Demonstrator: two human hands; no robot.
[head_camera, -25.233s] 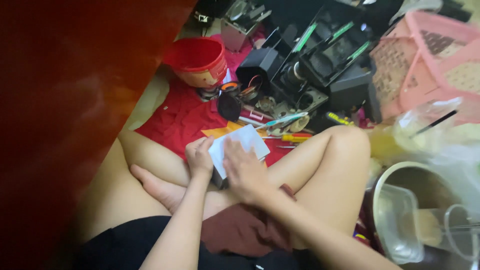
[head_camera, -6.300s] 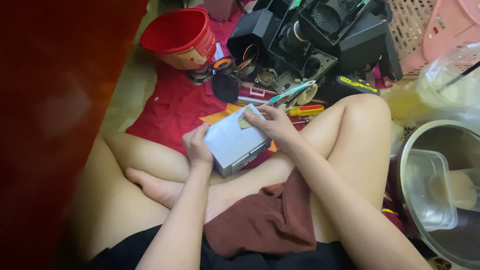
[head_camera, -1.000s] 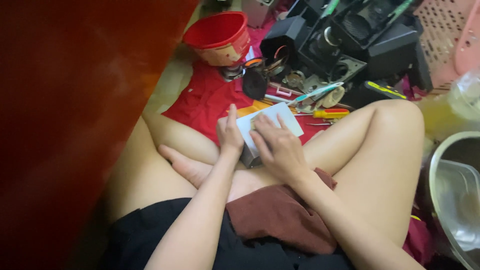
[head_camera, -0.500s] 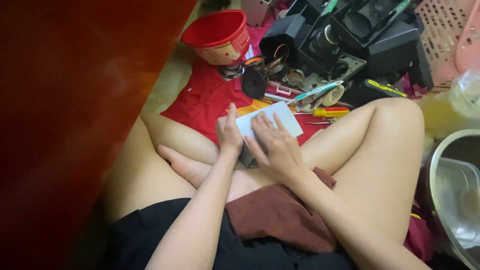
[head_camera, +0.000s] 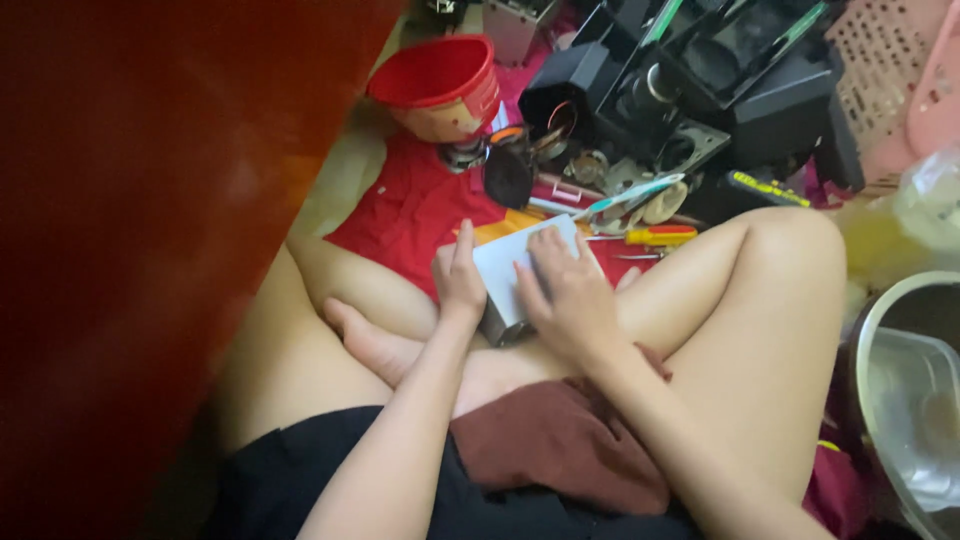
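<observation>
Your left hand (head_camera: 458, 282) grips the left edge of the white box (head_camera: 515, 275), which rests over your crossed legs, while your right hand (head_camera: 565, 295) lies flat on top, fingers spread, not closed around it. A dark red wall crowds your left. Ahead, a red bucket (head_camera: 440, 88), black parts (head_camera: 700, 90) and screwdrivers (head_camera: 655, 236) leave little open floor; a metal bowl (head_camera: 905, 400) sits right.
</observation>
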